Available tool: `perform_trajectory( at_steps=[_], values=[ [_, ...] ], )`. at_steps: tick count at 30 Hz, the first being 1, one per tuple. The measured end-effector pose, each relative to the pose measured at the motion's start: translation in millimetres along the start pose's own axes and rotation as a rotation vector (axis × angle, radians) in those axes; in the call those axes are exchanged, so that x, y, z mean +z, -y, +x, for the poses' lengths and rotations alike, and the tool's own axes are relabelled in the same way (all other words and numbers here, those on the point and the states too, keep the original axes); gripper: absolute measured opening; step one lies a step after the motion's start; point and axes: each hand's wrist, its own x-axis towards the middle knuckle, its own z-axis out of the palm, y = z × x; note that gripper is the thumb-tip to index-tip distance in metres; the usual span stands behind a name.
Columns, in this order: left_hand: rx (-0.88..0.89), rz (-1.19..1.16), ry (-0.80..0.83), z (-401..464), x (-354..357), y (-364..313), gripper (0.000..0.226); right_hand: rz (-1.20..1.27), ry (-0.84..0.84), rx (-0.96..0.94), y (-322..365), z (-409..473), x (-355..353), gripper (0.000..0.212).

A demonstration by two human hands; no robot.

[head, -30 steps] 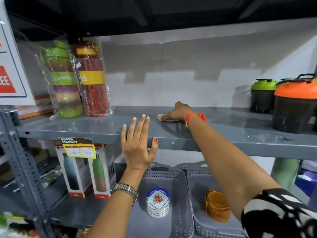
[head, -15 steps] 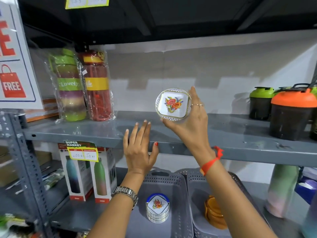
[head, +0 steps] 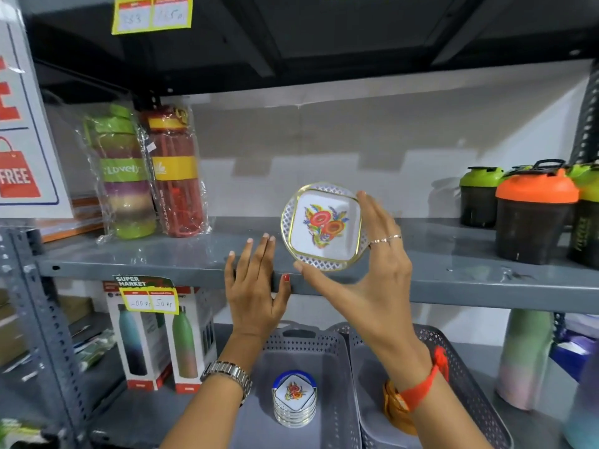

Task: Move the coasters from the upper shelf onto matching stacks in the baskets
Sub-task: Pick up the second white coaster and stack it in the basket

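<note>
Your right hand (head: 372,273) holds up a floral coaster (head: 324,226).
Thumb and fingers pinch its rim; your left hand (head: 254,286), fingers spread and empty, rests on the shelf (head: 486,280) edge.

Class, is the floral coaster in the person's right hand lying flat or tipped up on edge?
Tipped up. The floral coaster shows its full printed face to the camera, pinched at its rim by the right hand, above the shelf.
</note>
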Motion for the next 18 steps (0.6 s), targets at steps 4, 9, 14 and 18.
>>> perform_trajectory(
  at_steps=[4,9,14,18],
  values=[
    [0.009,0.005,0.019,1,2,1,0.066,0.057,-0.003,0.086,-11,-36,-12,0.092],
    [0.028,0.029,-0.002,-2,3,3,0.055,0.059,0.101,0.215,-34,-109,-14,0.104],
    [0.002,0.029,-0.006,-3,2,2,0.057,-0.167,0.5,0.494,-83,-166,20,0.105],
    [0.015,0.037,-0.028,-5,4,1,0.055,-0.311,0.836,0.634,-111,-192,59,0.098]
  ],
)
